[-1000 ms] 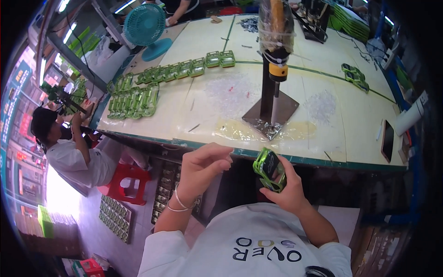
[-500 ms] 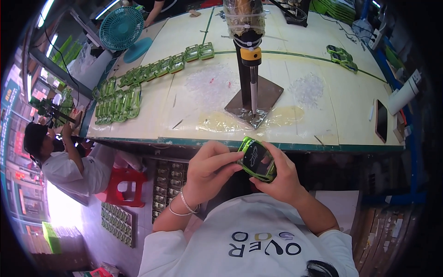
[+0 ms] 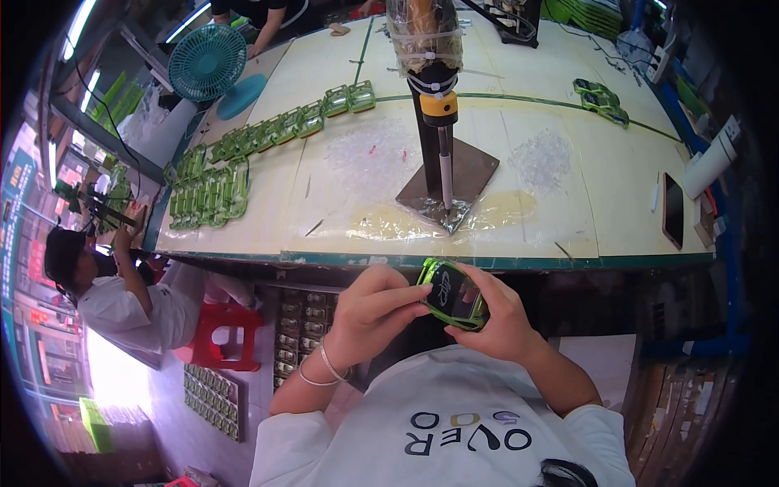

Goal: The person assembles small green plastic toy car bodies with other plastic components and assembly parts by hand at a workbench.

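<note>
Just in front of the table's near edge, I hold up a lime-green toy car body [image 3: 449, 294] with a glossy black panel bearing a light marking. My right hand [image 3: 507, 318] is closed around its right side, thumb below and fingers along the top. The fingers of my left hand [image 3: 372, 315] are pinched together against the left end of the body. Whether a small part is between those fingertips cannot be made out. Beyond my hands, an upright tool with a yellow collar [image 3: 439, 109] stands tip-down over a brown metal plate [image 3: 475, 166].
Green car shells [image 3: 209, 195] line the table's left side, and a few more [image 3: 600, 101] lie at the far right. Piles of small clear pieces [image 3: 540, 158] flank the tool. A phone [image 3: 673, 211] lies at right; a teal fan [image 3: 208, 62] stands far left. Another person [image 3: 130, 312] sits at left.
My hands and the toy car body sit slightly lower in the picture, still in much the same grip. The whole view has shifted a little. Across the table, more of another person shows.
</note>
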Demonstrator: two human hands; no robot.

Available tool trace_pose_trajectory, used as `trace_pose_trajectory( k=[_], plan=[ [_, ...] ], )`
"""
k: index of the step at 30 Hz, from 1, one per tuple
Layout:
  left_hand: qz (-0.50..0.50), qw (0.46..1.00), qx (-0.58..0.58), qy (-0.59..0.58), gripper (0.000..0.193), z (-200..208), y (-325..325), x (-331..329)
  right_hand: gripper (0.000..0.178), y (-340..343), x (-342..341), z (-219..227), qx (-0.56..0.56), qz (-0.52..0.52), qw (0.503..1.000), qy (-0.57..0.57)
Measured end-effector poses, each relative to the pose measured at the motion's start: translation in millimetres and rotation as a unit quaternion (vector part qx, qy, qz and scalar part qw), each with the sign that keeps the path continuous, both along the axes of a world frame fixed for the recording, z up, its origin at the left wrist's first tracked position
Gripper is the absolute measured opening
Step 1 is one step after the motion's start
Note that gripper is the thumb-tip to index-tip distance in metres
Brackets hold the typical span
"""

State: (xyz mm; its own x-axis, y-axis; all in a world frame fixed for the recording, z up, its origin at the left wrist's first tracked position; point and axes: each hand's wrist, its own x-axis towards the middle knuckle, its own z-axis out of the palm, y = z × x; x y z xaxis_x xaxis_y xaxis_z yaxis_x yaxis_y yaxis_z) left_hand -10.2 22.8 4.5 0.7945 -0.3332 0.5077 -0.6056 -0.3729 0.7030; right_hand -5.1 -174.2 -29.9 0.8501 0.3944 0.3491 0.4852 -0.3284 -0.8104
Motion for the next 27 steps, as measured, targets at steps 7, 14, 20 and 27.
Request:
trace_pose_trajectory(
  k=[7, 14, 20, 27],
  plan=[
    [0.024, 0.967, 0.193, -0.162, 0.041, -7, -10, -2, 0.069, -1, -5, -11, 0.062, -0.009, 0.994, 0.085],
    [0.004, 0.989, 0.112, -0.1, 0.033, -28, -9, -5, 0.069, 0, -12, -15, 0.051, 0.0, 0.988, 0.146],
    [-0.041, 0.736, -0.5, 0.456, 0.038, -44, -38, -9, 0.067, -2, -5, -22, -0.075, -0.118, 0.984, -0.112],
    [-0.069, 0.751, -0.479, 0.449, 0.034, -48, -33, -9, 0.038, -48, 38, 3, -0.05, -0.098, 0.988, -0.112]
  ],
)
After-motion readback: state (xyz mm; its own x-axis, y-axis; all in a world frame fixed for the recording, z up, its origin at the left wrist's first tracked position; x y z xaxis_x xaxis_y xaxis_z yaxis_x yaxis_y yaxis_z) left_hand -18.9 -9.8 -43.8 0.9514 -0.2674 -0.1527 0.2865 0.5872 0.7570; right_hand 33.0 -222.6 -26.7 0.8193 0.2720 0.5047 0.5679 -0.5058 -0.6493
